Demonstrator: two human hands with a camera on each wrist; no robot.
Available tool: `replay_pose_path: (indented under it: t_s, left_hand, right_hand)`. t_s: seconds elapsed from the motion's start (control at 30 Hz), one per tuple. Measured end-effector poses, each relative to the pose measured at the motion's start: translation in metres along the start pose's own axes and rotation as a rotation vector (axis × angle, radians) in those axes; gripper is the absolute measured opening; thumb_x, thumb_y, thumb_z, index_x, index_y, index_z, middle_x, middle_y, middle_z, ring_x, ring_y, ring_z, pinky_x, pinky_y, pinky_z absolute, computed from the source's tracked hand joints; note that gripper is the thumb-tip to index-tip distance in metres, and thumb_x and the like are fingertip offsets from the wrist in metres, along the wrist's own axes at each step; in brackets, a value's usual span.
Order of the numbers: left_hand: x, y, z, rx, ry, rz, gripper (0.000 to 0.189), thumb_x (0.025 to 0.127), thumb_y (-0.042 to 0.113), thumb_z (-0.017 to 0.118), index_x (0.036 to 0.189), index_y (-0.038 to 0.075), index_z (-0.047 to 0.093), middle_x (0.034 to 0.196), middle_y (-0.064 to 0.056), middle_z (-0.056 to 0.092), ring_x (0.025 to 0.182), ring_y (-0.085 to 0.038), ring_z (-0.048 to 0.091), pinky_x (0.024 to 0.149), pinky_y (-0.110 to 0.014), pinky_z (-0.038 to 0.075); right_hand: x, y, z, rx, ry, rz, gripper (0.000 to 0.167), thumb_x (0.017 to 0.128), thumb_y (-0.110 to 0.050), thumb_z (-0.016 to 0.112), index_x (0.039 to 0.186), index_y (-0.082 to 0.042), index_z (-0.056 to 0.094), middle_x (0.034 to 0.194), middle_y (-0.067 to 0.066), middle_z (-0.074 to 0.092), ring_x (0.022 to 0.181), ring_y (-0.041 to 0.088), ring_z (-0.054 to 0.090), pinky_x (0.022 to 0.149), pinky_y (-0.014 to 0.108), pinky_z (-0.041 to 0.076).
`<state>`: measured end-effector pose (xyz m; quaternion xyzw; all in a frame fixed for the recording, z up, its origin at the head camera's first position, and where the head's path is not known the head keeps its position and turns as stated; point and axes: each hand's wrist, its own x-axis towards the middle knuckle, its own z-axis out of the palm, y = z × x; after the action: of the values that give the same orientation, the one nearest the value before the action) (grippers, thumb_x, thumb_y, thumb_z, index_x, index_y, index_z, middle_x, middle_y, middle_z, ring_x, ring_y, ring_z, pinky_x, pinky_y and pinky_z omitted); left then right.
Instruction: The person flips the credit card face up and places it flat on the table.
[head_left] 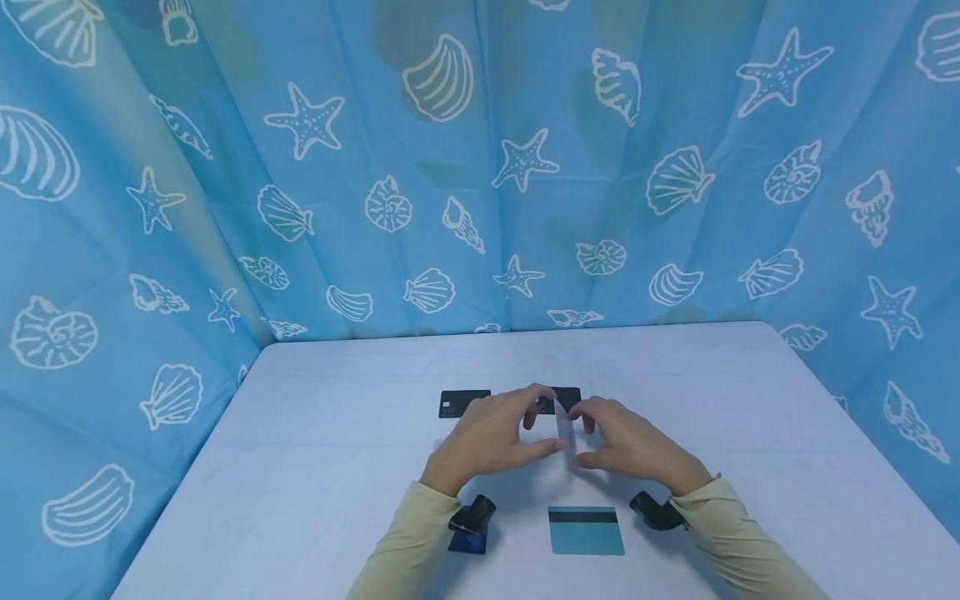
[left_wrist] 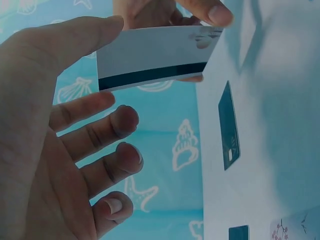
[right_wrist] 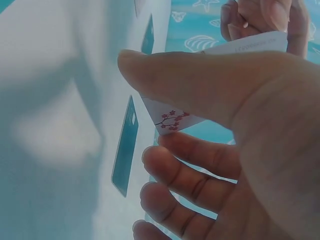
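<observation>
A white card (head_left: pixel 566 432) with a dark stripe and red blossom print is held upright above the table between both hands. My left hand (head_left: pixel 487 433) pinches one end, its thumb on one long edge and index fingertip (left_wrist: pixel 106 98) at the opposite corner. At the other end, my right hand (head_left: pixel 637 443) grips the same edges between thumb (right_wrist: pixel 150 70) and index finger. Behind the hands lie two black cards, the left one (head_left: pixel 457 404) marked VIP and the right one (head_left: pixel 572 397) partly covered by fingers.
Near the front of the white table (head_left: pixel 315 467) lies a teal card (head_left: pixel 587 537) with a black stripe. A dark blue card (head_left: pixel 468 542) is partly hidden by the left wrist camera (head_left: pixel 474 514). Another blossom-printed card (left_wrist: pixel 296 226) shows in the left wrist view. A blue seashell curtain (head_left: pixel 337 208) hangs behind.
</observation>
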<state>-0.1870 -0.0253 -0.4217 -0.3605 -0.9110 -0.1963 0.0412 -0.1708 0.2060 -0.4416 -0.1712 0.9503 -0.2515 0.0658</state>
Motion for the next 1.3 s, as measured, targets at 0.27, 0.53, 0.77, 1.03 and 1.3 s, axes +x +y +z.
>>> replay_pose_path:
  t_s: [0.27,0.53,0.77,1.03,1.3]
  left_hand:
    - [-0.001,-0.002,-0.001,0.010,0.011,-0.012,0.066,0.092,0.059,0.069,0.144,0.022,0.054,0.085,0.009,0.061,0.057,-0.004,0.044,0.049,-0.018,0.035]
    - [-0.002,-0.004,-0.004,0.035,-0.008,-0.059,0.063,0.092,0.058,0.070,0.143,0.024,0.055,0.087,0.008,0.062,0.058,-0.006,0.046,0.050,-0.018,0.036]
    - [-0.004,-0.006,-0.005,0.057,-0.033,-0.081,0.062,0.092,0.056,0.070,0.142,0.023,0.055,0.086,0.007,0.061,0.061,-0.006,0.048,0.051,-0.018,0.037]
    - [-0.005,-0.009,-0.003,0.069,-0.064,-0.100,0.058,0.092,0.054,0.070,0.139,0.023,0.056,0.089,0.005,0.065,0.064,-0.006,0.051,0.053,-0.019,0.040]
    - [-0.004,-0.011,-0.001,0.078,-0.109,-0.124,0.057,0.091,0.052,0.072,0.138,0.023,0.058,0.087,0.005,0.065,0.062,-0.006,0.051,0.052,-0.020,0.040]
  right_hand:
    - [-0.001,0.004,-0.006,-0.004,0.005,0.019,0.058,0.077,-0.025,0.092,0.126,-0.010,0.064,0.096,0.004,0.059,0.084,0.016,0.053,0.066,0.028,0.047]
    - [-0.002,0.006,-0.009,-0.006,0.000,0.031,0.057,0.078,-0.026,0.091,0.125,-0.012,0.063,0.098,0.005,0.059,0.087,0.018,0.053,0.066,0.028,0.046]
    - [-0.003,0.009,-0.012,-0.012,0.008,0.027,0.057,0.077,-0.026,0.092,0.124,-0.011,0.063,0.097,0.005,0.059,0.085,0.016,0.053,0.064,0.028,0.044]
    - [-0.003,0.009,-0.013,-0.007,-0.012,0.055,0.059,0.077,-0.027,0.092,0.125,-0.010,0.062,0.096,0.005,0.059,0.088,0.018,0.054,0.066,0.029,0.045]
    - [-0.002,0.011,-0.013,-0.004,-0.034,0.073,0.059,0.076,-0.027,0.092,0.125,-0.009,0.062,0.096,0.004,0.058,0.086,0.017,0.053,0.065,0.029,0.044]
